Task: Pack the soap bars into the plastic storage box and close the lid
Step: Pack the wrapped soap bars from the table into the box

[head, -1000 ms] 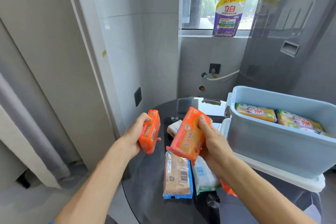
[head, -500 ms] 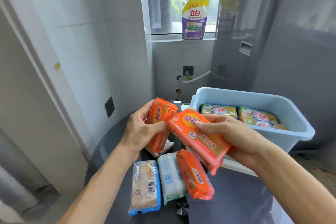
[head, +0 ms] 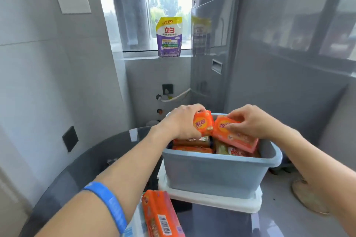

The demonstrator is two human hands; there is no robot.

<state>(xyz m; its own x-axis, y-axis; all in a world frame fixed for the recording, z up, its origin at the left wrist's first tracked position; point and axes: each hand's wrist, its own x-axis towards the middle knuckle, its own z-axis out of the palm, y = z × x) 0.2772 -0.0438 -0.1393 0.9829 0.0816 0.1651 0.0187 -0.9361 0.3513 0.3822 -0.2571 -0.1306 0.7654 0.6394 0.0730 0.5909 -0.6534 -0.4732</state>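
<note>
Both hands' fingers clamped on orange soap bars over the box [head: 215, 171]: left bar [head: 203, 125] upright, right bar [head: 234, 134] slanting down-right.

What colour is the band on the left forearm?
Blue: the wristband on the left forearm, seen in the head view, the only one.

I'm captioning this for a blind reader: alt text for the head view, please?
Two hands, left hand and right hand, each lower an orange soap bar into a blue storage box already holding soap; another orange bar lies on the table.
</note>
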